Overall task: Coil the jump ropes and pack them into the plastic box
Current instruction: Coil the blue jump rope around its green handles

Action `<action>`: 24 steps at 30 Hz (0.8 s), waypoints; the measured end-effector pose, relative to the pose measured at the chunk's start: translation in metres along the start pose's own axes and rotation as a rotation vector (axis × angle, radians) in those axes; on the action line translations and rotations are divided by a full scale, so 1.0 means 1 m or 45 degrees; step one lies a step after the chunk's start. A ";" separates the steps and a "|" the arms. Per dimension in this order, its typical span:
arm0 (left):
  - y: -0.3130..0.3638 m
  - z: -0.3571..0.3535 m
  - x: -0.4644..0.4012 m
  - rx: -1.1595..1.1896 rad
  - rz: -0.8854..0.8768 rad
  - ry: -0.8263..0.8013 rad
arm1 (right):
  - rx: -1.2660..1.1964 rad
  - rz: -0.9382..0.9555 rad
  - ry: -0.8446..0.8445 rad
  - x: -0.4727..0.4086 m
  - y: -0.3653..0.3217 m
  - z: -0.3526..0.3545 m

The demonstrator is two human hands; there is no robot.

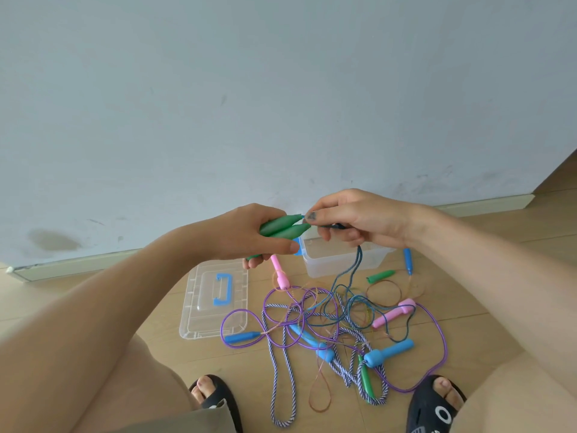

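lid [199,307]: clear, blue carry handle, lying flat on the wood floor at the left, off the box.
left hand [249,235]: fingers curled round the two green handles [282,230], held side by side, tips pointing right.
right hand [359,218]: thumb and fingertips pinching the dark blue cord [346,279] just where it leaves the handle tips; the cord hangs down into the heap.
plastic box [340,260]: open, on the floor below the hands, near the wall; i see no rope in it.
pile of ropes [327,326]: purple, striped, pink- and blue-handled ones tangled between the feet.
step: looks like the start of coiling the green-handled rope.
next: probably draw its cord free of the tangle and wrap it in loops; snagging on the other ropes is the risk.
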State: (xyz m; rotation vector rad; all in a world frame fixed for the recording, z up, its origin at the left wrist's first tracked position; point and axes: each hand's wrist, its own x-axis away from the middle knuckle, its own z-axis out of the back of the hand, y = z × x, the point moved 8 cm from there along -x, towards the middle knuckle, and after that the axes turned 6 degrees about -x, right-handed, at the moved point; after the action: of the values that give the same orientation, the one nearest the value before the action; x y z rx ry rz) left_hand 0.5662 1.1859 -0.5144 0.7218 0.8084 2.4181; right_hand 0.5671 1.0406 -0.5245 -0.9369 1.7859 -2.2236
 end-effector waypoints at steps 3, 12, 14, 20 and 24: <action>0.001 -0.002 -0.003 -0.051 0.007 0.000 | 0.075 0.030 0.008 -0.003 -0.001 -0.010; 0.010 0.013 0.000 -0.701 0.012 0.374 | -0.122 0.101 0.144 -0.004 -0.001 -0.006; 0.015 0.016 0.001 -0.973 0.029 0.529 | -0.178 0.100 0.168 -0.004 0.000 -0.004; 0.017 0.009 -0.004 -1.030 -0.062 0.506 | -0.087 0.119 0.294 -0.003 0.002 0.001; 0.011 0.019 -0.001 -0.893 -0.103 0.540 | 0.120 0.195 0.433 0.000 -0.005 0.004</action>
State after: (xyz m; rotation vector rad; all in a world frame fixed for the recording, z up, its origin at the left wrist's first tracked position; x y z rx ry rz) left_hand 0.5756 1.1845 -0.4948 -0.0931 0.0803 2.5564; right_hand 0.5705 1.0388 -0.5195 -0.4051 1.7889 -2.4536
